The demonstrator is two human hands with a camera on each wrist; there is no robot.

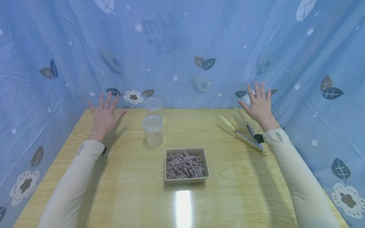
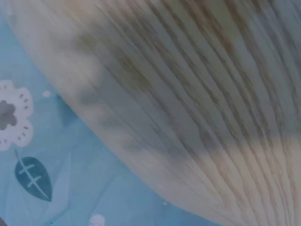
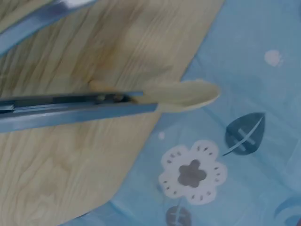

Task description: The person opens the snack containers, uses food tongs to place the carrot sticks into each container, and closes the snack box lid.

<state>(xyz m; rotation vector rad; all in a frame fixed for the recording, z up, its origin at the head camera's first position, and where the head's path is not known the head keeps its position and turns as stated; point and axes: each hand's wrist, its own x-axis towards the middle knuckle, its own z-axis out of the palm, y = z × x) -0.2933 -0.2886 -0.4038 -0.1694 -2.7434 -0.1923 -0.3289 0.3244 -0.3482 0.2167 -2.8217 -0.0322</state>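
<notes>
My left hand [image 1: 104,120], fingers spread wide, hovers above the left back part of the table and holds nothing. On the other side my right hand [image 1: 260,107] is also spread and bare, just over a pair of tongs [image 1: 247,140]. The tongs lie splayed, with cream tips and metal arms; one cream tip [image 3: 181,95] shows large in the right wrist view. Two clear plastic jars [image 1: 154,131] stand one behind the other, nearer the left hand. A beige rectangular tray [image 1: 186,181] holds many purplish-grey strips [image 1: 186,165] at the middle.
The wood-grain table [image 1: 128,186] meets a blue patterned curtain [image 1: 176,38] at the back and both sides. Light glares off the tabletop in front of the tray. Only tabletop, shadow and curtain [image 2: 70,160] appear in the left wrist view.
</notes>
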